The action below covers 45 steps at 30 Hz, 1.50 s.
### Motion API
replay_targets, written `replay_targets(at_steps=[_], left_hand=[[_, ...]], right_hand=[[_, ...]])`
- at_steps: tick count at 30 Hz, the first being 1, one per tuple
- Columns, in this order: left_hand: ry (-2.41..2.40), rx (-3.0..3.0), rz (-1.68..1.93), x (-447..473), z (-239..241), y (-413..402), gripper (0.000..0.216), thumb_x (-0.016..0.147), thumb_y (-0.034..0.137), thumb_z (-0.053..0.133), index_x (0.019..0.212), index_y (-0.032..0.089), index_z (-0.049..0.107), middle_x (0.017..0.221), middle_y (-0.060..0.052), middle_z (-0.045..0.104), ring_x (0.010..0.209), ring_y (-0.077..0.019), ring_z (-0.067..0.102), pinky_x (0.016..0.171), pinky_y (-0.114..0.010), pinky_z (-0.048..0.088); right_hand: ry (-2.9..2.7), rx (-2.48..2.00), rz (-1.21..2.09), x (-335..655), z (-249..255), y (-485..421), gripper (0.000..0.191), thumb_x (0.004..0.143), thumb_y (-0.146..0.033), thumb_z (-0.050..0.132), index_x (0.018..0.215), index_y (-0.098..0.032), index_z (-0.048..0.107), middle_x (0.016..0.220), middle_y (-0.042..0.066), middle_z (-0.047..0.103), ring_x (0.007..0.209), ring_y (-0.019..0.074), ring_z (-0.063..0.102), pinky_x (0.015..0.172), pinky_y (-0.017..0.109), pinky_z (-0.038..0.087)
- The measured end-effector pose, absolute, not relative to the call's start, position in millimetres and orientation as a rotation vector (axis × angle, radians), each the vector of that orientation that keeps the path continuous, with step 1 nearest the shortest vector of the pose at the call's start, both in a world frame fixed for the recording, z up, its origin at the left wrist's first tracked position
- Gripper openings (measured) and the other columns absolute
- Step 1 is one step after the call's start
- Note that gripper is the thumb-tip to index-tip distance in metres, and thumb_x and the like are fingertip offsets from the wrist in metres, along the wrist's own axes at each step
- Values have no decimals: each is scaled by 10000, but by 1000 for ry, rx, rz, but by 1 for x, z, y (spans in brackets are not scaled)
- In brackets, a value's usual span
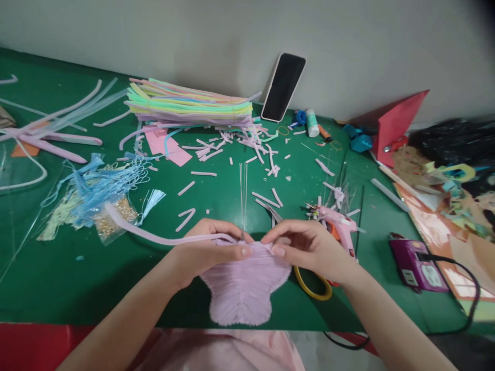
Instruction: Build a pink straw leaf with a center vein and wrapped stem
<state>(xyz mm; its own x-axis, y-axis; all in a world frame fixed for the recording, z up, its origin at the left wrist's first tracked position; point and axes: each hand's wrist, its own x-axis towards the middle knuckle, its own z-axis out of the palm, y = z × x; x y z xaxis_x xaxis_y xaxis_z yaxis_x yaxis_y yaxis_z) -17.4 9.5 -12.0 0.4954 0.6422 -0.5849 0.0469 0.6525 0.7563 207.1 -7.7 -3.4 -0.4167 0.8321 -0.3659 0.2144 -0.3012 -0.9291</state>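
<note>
My left hand [209, 247] and my right hand [305, 245] both pinch the top edge of a lilac piece woven from pipe cleaners [245, 286], shaped like a wing, near the table's front edge. A long lilac pipe cleaner [147, 232] trails from the left hand out to the left. Thin wires [243, 198] stand up from the top of the piece between my thumbs.
On the green table [116, 278] lie a stack of coloured pipe cleaners [189, 105], cut lilac bits [266, 198], blue tassels [100, 185], a pink glue gun [340, 224], yellow-handled scissors [311, 288], a purple device with cable [415, 263], a leaning phone [283, 86] and paper scraps [444, 185].
</note>
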Motion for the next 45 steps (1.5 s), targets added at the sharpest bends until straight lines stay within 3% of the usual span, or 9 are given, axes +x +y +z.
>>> replay_targets(at_steps=[6, 9, 14, 18, 21, 25, 40, 45], left_hand=[[1067, 846, 385, -18, -14, 10, 244, 602, 385, 834, 781, 237, 760, 688, 25, 685, 623, -117, 567, 564, -206, 384], [1112, 861, 376, -18, -13, 9, 283, 592, 415, 839, 798, 238, 759, 727, 16, 699, 651, -128, 581, 581, -212, 401], [1148, 887, 385, -18, -15, 7, 308, 596, 439, 833, 821, 241, 761, 766, 5, 714, 701, -151, 603, 627, -228, 421], [1123, 922, 425, -18, -14, 8, 250, 614, 408, 819, 777, 230, 756, 730, 13, 700, 657, -137, 582, 589, -220, 393], [1087, 934, 431, -18, -12, 9, 188, 627, 358, 807, 748, 223, 757, 711, 23, 690, 627, -112, 560, 570, -202, 377], [1071, 909, 419, -17, -14, 9, 161, 641, 338, 802, 758, 234, 764, 707, 32, 690, 631, -91, 560, 579, -177, 380], [1063, 895, 448, -17, -18, 8, 147, 630, 344, 820, 740, 257, 778, 678, 36, 696, 601, -72, 559, 554, -148, 381], [1065, 878, 452, -17, -18, 7, 143, 627, 343, 823, 731, 258, 776, 667, 37, 694, 594, -70, 555, 551, -146, 381]], right_hand=[[-1410, -1451, 1628, 199, 0, -15, 234, 810, -410, 680, 846, -183, 721, 747, 33, 689, 627, 112, 563, 545, 212, 453], [-1300, -1479, 1680, 199, -1, -18, 231, 801, -422, 693, 836, -199, 740, 738, 22, 688, 638, 109, 560, 560, 209, 445], [-1090, -1460, 1815, 202, -8, -17, 220, 674, -359, 819, 805, -196, 750, 737, 8, 691, 644, 102, 570, 595, 210, 450], [-942, -1408, 1877, 201, -12, -17, 254, 746, -426, 758, 757, -173, 745, 688, -1, 660, 620, 75, 540, 604, 196, 430], [-886, -1406, 1915, 201, -14, -16, 242, 703, -404, 795, 718, -168, 743, 663, -4, 651, 590, 69, 518, 570, 194, 406], [-922, -1399, 1936, 201, -12, -13, 232, 649, -386, 831, 726, -180, 758, 693, 14, 681, 594, 80, 531, 566, 209, 406], [-1128, -1424, 1922, 208, -6, -4, 174, 654, -344, 822, 761, -214, 781, 712, 14, 722, 630, 95, 593, 587, 205, 459], [-1301, -1529, 1831, 207, 1, -3, 157, 669, -329, 797, 757, -202, 774, 644, 8, 696, 560, 100, 578, 524, 208, 465]])
